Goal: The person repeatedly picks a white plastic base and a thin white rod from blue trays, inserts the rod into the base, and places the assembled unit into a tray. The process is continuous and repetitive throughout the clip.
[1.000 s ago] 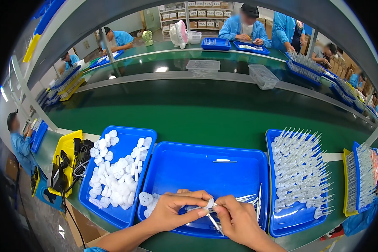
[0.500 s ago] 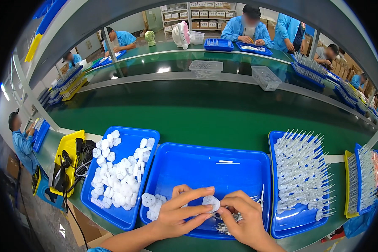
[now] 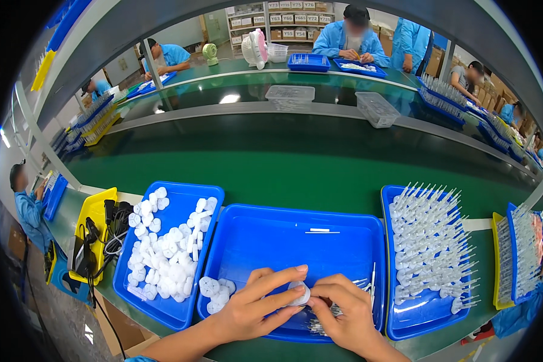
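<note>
As our left hand (image 3: pixel 251 308) and right hand (image 3: pixel 344 309) pinch a white disc (image 3: pixel 302 297), we seem mid-fitting and next need steady pressure.

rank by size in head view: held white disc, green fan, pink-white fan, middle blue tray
1. Middle blue tray
2. Pink-white fan
3. Held white disc and green fan: too alike to rank; the disc is nearer and partly covered.
</note>
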A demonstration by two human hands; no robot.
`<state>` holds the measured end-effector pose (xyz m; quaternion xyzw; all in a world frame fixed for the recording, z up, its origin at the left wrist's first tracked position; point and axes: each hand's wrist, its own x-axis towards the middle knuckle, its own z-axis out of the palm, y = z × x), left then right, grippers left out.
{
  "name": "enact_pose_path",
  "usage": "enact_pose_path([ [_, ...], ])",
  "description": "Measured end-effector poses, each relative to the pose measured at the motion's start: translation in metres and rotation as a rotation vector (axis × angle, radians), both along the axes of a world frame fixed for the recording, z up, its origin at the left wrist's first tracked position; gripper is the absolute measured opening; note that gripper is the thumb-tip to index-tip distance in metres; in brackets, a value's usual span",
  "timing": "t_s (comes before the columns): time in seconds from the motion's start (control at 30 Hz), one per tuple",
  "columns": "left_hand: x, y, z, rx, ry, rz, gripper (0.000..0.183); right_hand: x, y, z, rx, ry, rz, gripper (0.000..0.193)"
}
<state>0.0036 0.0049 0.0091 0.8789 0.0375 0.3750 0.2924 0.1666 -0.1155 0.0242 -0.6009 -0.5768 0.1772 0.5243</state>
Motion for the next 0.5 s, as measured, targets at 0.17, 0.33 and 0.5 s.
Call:
enact_pose_path([
  [0.17,0.007,-0.014,0.001,-0.979,-0.133,-0.125,0.031,0.010,-0.007,0.004,-0.030,0.089,0.088,0.021],
  [0.33,-0.002,-0.018,0.003,-1.500,0.021,-0.235,0.021,-0.007,-0.029,0.000,0.075,-0.018,0.045,0.031],
  [0.5,-0.013,0.000,0.033,-0.575,0.472,-0.146,0.042,0.012,-0.121,0.026,-0.162,-0.282,-0.469,0.021],
])
